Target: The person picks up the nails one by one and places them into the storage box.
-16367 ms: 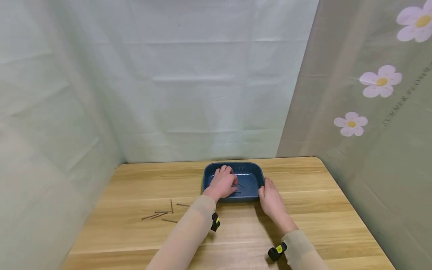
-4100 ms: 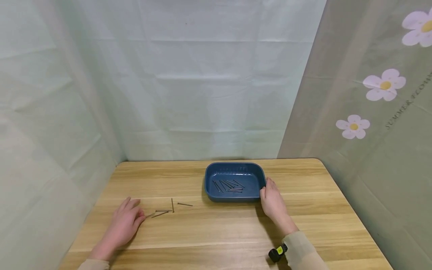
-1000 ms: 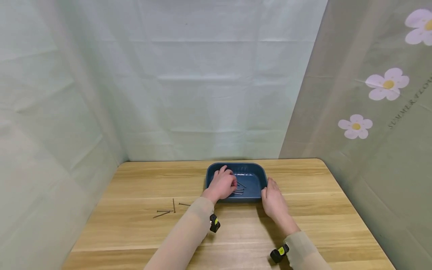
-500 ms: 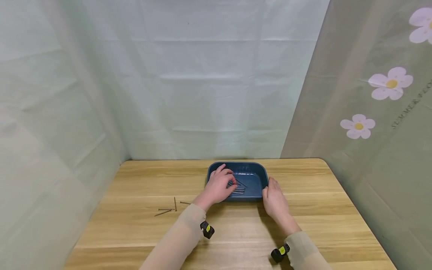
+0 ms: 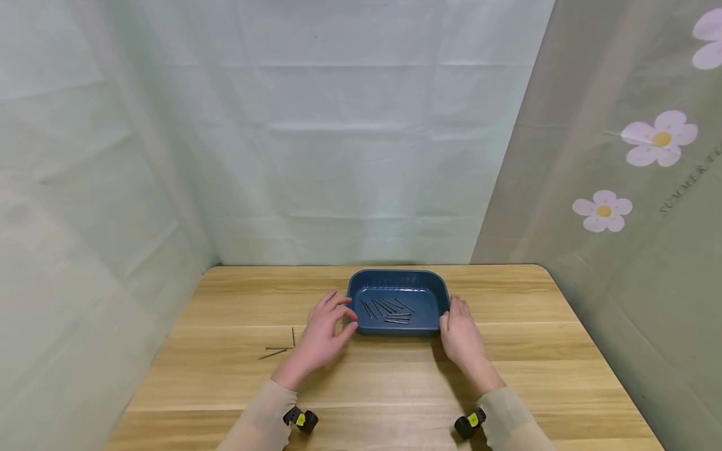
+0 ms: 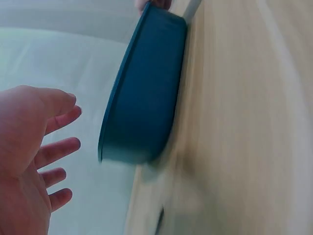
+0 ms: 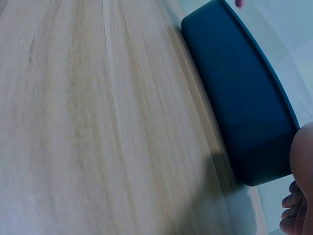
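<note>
A dark blue rectangular dish (image 5: 399, 330) with rounded corners stands at the back of the table. Several thin dark nails (image 5: 389, 309) lie loose on its floor. My left hand (image 5: 323, 332) is just off the dish's left end, fingers spread and nothing between them; the left wrist view shows the palm (image 6: 22, 161) apart from the dish. My right hand (image 5: 464, 335) holds the dish's right front corner, thumb on the front side and fingers along the end. Left of my left hand, a few nails (image 5: 276, 348) lie on the wood, two of them close together.
The wooden table (image 5: 389, 388) has rounded back corners and meets a pale fabric backdrop (image 5: 350, 156) behind. Flower-printed cloth (image 5: 603, 211) hangs on the right. Black wrist cameras (image 5: 306, 421) are strapped over both sleeves.
Several seconds ago my left hand pinched a nail on the table, then went into the dish. Now it has drawn back left, out of the dish, without the nail. My right hand keeps its place.
</note>
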Available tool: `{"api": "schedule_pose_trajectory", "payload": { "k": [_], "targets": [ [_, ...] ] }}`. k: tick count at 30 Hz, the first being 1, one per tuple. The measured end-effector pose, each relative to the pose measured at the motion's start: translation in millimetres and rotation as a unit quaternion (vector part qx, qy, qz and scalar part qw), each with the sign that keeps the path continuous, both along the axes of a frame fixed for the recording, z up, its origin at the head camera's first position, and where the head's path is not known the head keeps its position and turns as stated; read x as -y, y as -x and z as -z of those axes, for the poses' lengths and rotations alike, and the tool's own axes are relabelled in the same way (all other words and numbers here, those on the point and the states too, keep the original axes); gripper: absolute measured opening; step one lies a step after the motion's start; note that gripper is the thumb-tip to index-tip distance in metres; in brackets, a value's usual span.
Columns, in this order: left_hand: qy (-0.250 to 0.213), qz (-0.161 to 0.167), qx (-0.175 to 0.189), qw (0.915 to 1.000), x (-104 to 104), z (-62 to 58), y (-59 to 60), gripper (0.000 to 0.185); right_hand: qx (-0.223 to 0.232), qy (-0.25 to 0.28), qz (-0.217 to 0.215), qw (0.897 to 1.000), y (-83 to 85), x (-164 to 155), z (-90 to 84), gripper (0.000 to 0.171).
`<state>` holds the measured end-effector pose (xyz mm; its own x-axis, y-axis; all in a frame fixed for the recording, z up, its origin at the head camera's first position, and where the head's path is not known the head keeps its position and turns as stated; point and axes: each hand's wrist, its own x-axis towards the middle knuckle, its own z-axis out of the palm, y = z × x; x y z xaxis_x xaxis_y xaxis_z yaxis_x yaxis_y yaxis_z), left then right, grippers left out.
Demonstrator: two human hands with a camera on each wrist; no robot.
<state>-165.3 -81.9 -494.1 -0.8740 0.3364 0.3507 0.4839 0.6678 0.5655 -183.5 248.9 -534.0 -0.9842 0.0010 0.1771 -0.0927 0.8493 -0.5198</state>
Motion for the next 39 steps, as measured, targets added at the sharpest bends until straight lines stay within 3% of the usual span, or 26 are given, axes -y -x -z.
{"api": "schedule_pose_trajectory", "payload": {
  "k": [9, 17, 26, 32, 39],
  "targets": [
    [-0.025, -0.056, -0.032, 0.9976, 62, 19.3, -31.2, 0.014, 0.012, 0.001, 0.000, 1.000, 0.7, 0, -0.5, 0.057],
    [-0.016, -0.070, -0.057, 0.9958, 108, 29.4, -46.5, 0.021, 0.002, 0.005, -0.001, 1.000, 1.5, 1, -0.7, 0.057],
    [0.079, -0.095, -0.096, 0.9877, 147, 39.1, -52.8, 0.029, 0.009, 0.004, 0.003, 1.000, 0.7, 1, -0.8, 0.057],
    [0.107, -0.118, -0.062, 0.9853, 158, 38.2, -58.8, 0.029, 0.006, 0.001, 0.000, 1.000, 0.8, 1, -1.7, 0.057],
    [0.125, -0.128, -0.026, 0.9835, 161, 36.8, -56.3, 0.025, 0.015, 0.000, -0.001, 1.000, -0.3, 0, -3.0, 0.057]
  ]
}}
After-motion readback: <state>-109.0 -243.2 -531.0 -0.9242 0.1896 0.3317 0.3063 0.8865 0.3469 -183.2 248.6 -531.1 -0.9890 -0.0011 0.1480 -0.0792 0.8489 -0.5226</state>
